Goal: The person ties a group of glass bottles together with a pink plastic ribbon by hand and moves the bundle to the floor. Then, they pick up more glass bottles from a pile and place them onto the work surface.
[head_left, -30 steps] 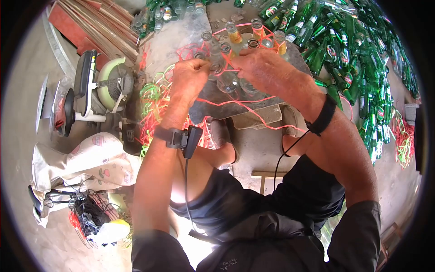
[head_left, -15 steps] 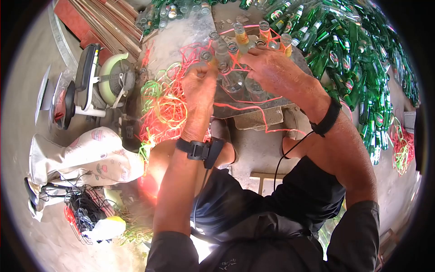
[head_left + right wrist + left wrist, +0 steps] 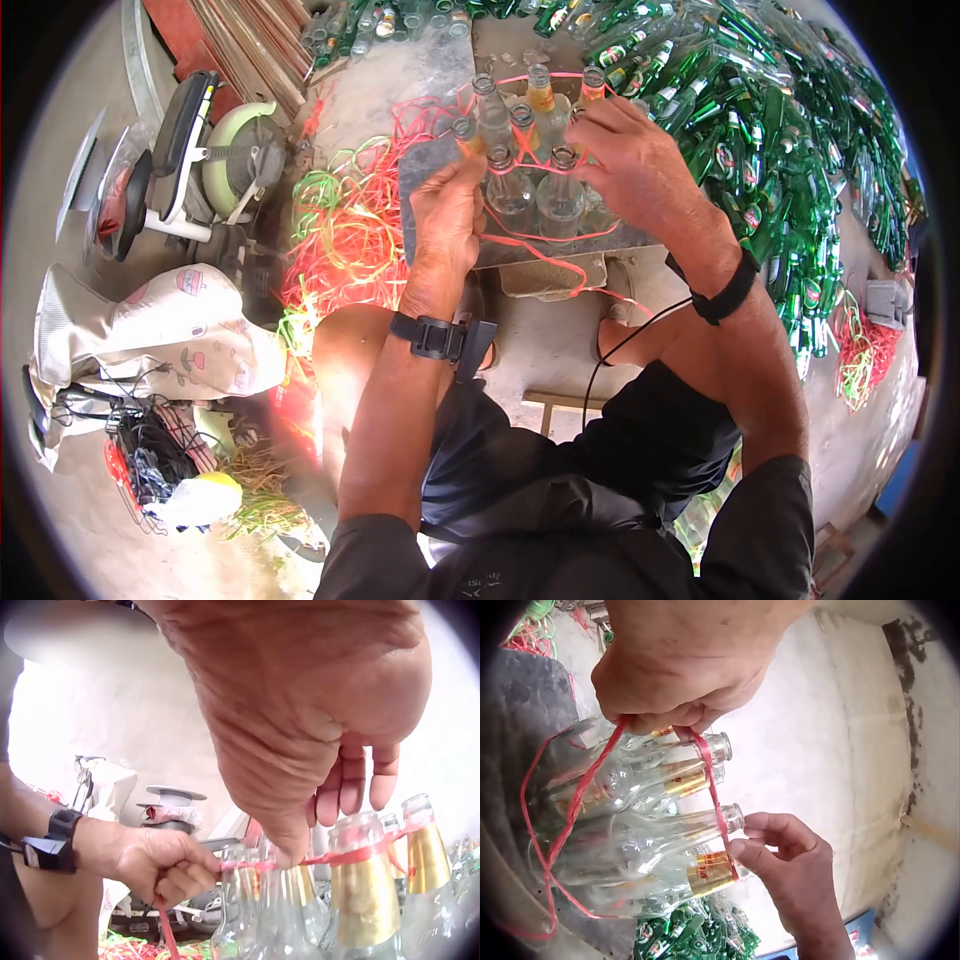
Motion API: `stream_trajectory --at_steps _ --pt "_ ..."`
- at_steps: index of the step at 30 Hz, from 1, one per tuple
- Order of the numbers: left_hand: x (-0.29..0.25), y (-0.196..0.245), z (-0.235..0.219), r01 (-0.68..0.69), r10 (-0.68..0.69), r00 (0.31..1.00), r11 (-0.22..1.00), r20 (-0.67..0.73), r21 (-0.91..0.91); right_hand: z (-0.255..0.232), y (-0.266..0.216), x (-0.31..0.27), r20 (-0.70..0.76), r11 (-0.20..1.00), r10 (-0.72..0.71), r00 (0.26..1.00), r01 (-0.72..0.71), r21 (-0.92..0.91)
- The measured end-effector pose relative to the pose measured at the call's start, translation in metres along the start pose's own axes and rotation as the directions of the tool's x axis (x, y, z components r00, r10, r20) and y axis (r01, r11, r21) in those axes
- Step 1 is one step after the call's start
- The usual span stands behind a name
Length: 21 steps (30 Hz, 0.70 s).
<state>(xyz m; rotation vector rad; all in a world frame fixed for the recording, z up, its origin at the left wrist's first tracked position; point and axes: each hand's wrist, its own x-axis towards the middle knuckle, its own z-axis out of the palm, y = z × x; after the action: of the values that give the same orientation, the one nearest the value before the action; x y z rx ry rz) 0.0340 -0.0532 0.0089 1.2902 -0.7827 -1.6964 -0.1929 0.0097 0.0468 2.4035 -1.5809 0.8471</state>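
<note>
Several clear glass bottles, some with gold labels, stand upright in a tight cluster with a red plastic strap round their necks. At the near left of the cluster my left hand grips the strap in curled fingers, and a loose length hangs below it in the right wrist view. My right hand is over the cluster's right side. Its thumb presses on the strap at a bottle neck, while the other fingers hang loosely bent beyond the necks. Parts of the right-hand bottles are hidden behind this hand.
The bottles stand on a dark grey slab in front of my knees. A big heap of green bottles lies to the right. Tangled red and green straps cover the floor at left, near a light green fan-like machine.
My left hand has drawn back towards me, and more of the front bottles shows. The right hand has shifted right along the necks. The head view has moved slightly.
</note>
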Motion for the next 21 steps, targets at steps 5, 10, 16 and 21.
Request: stream_trajectory --at_steps 5,10,16,21 --pt "-0.001 -0.002 0.0 -0.011 0.011 1.0 1.0 0.001 -0.026 -0.022 0.004 -0.01 0.04 0.958 0.287 0.957 -0.287 -0.001" --pt "0.001 -0.004 -0.001 -0.025 0.025 1.0 0.999 0.007 -0.038 -0.018 0.012 -0.018 0.138 0.942 0.331 0.933 -0.335 0.003" --pt "-0.002 -0.007 -0.001 -0.041 0.041 0.999 0.999 0.008 -0.029 -0.021 0.011 -0.016 0.161 0.944 0.322 0.933 -0.329 0.017" --pt "-0.002 -0.007 -0.003 -0.047 0.048 0.998 0.999 0.03 -0.023 -0.028 0.006 -0.013 0.209 0.921 0.384 0.9 -0.39 -0.012"
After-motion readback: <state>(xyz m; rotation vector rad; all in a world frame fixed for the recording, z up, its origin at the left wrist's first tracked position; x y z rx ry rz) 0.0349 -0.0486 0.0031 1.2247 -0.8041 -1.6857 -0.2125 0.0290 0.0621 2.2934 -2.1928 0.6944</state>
